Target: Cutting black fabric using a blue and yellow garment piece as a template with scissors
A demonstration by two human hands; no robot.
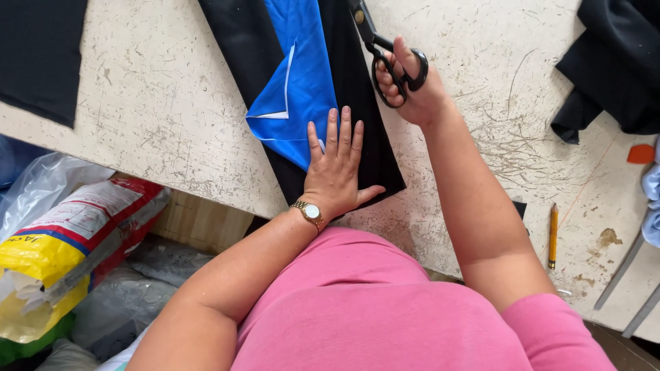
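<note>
On the scratched white table point(172, 103), the left hand point(337, 168) lies flat and open on black cloth point(364, 117) beside blue cloth point(299, 82). The right hand point(409, 82) grasps black scissors point(385, 51).

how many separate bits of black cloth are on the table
3. One black strip lies under the left hand, with blue cloth on it; one black piece top left; one black heap top right. More may lie out of frame.
</note>
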